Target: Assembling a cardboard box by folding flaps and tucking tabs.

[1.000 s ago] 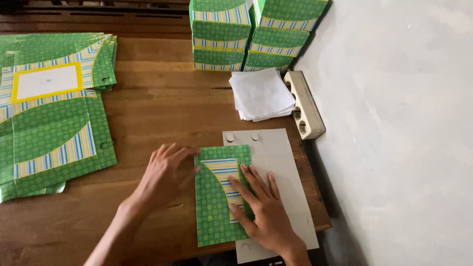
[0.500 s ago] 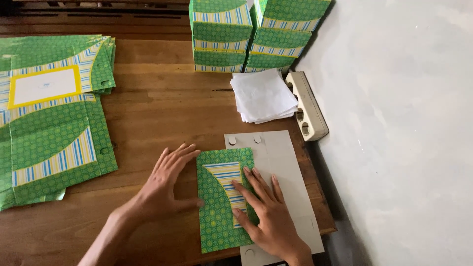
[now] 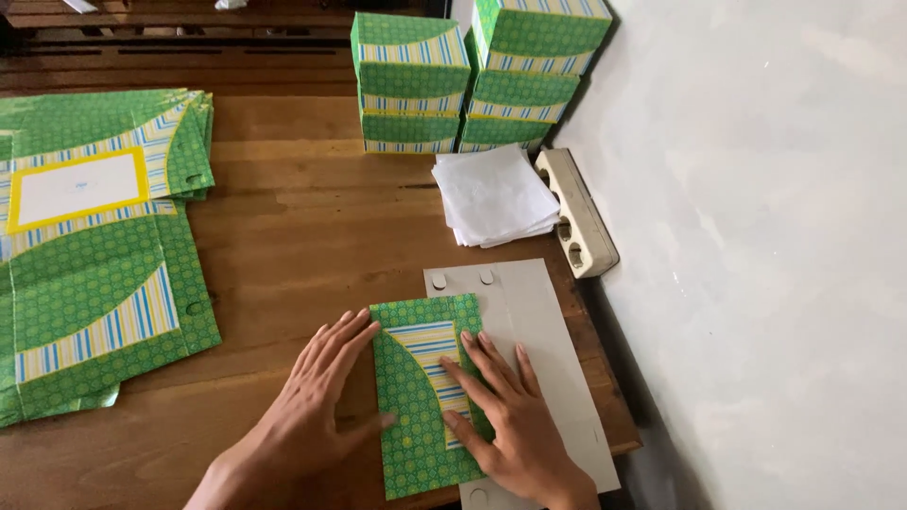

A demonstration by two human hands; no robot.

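Between the earlier frames and this one, the left hand [image 3: 316, 416] had slid off the folded green carton blank [image 3: 420, 392] and come to rest along its left edge, fingers spread flat, gripping nothing.

Head view: the right hand [image 3: 505, 420] lay open, palm down, pressing the blank's right portion onto the grey board [image 3: 539, 312] near the table's [image 3: 302, 236] front right corner. Both hands flattened the fold; the crease appeared set. Flat green sheets [image 3: 90, 255] lay at the left edge; finished green boxes [image 3: 472, 80] stood stacked at the far edge, white papers [image 3: 496, 194] and a power strip [image 3: 576, 212] just before them.
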